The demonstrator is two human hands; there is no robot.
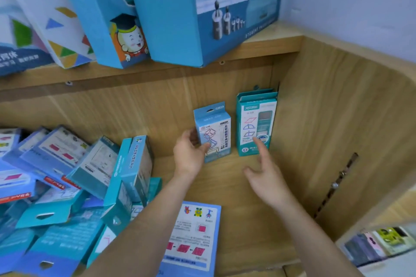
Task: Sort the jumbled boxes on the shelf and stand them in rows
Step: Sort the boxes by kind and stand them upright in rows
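Seen from the head camera, the wooden shelf (pixel 227 186) has two small boxes upright at its far right end. A teal box (pixel 255 119) stands in the far corner, close against the right side panel (pixel 326 130). Just to its left, with a narrow gap between them, is a light blue box (pixel 213 132), also upright, its base at the shelf board.

The left hand (pixel 189 155) grips this light blue box by its lower left edge, with the thumb on the front face and the fingers curled behind. The right hand (pixel 267 175) is spread and holds nothing. Its forefinger reaches to the lower front of the teal box, but whether it touches cannot be told.

On the left, a jumbled pile of boxes (pixel 67 175) lies tilted and overlapping, some on their sides. A flat box (pixel 195 234) lies face up at the near edge, between the forearms. Large blue boxes (pixel 191 13) lean on the upper shelf (pixel 258 49).
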